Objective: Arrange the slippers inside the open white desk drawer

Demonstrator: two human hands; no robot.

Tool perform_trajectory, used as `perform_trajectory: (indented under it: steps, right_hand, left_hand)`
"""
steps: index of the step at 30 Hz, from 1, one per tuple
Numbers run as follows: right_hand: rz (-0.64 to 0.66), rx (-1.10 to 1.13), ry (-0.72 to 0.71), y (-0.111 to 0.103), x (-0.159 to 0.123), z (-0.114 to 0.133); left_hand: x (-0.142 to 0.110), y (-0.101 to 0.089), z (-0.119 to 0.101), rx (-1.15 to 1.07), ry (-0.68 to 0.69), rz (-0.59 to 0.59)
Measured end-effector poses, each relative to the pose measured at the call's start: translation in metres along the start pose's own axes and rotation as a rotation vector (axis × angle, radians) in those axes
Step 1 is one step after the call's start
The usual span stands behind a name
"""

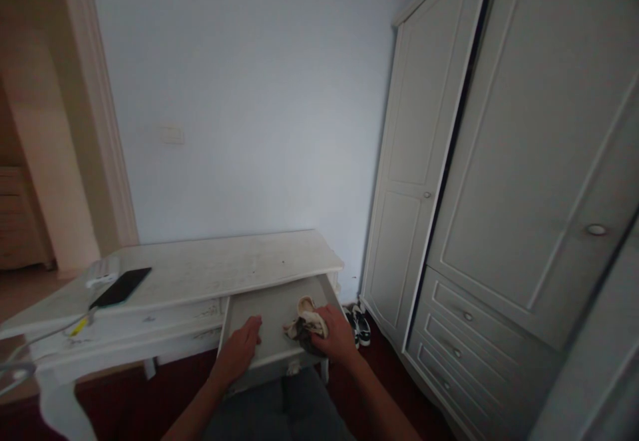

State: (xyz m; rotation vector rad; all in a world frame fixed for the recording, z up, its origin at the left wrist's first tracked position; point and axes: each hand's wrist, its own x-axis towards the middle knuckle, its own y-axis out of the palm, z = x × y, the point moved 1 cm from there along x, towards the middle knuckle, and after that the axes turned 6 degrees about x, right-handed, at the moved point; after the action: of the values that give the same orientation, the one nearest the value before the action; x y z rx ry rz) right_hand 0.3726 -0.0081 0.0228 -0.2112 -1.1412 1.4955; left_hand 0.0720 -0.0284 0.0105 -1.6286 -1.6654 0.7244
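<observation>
Head view shows us both of our bare hands at a white wooden drawer (272,318) with a pale grey inside, pulled out of a long, scuffed white worktop (214,258). Our right hand (333,334) has its grip closed around a crumpled cream and dark cloth bundle (313,322). We see that bundle over the right part of the drawer, near its front edge. Our left hand (243,348) is over the drawer's left front corner; its grip is loose, with the fingers stretched out and free. We cannot tell if it touches the wood. On the left end of the worktop, we see a flat black phone-like slab (122,287) just beside a small white plastic box (104,271). Black and white shoes (362,326) sit on the dark red floor (384,384), between the drawer and a tall pale grey wardrobe (414,122).
</observation>
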Motion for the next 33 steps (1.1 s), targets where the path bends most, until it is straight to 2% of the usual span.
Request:
perform_trajectory:
  steps: [5,8,13,16,19,21,24,28,33]
  right_hand:
    - [0.019,-0.047,0.02,0.0,0.002,0.01]
    - [0.061,-0.083,0.001,0.011,0.004,0.028]
    - [0.122,-0.113,-0.115,0.059,0.009,0.077]
    - [0.118,-0.096,-0.148,0.09,0.014,0.106]
    - [0.115,-0.066,-0.123,0.104,0.016,0.12]
    - [0.122,-0.039,-0.126,0.1,0.015,0.118]
    - [0.135,-0.011,-0.129,0.08,0.011,0.102]
    - [0.121,-0.003,-0.063,0.04,0.007,0.06]
    - [0.058,0.02,0.038,-0.003,0.003,0.004]
  left_hand:
    - [-0.001,-0.001,-0.005,0.002,0.021,-0.013]
    - [-0.001,0.002,-0.004,-0.034,0.042,-0.089]
    - [0.0,0.002,0.0,-0.144,0.108,-0.307]
    - [0.0,-0.003,0.006,-0.214,0.075,-0.363]
    - [-0.001,-0.008,0.012,-0.246,0.047,-0.36]
    - [-0.003,-0.009,0.012,-0.231,0.079,-0.318]
    - [-0.005,-0.007,0.008,-0.207,0.133,-0.251]
    - [-0.003,0.0,0.007,-0.172,0.115,-0.162]
    - [0.001,0.007,0.02,-0.158,0.064,-0.192]
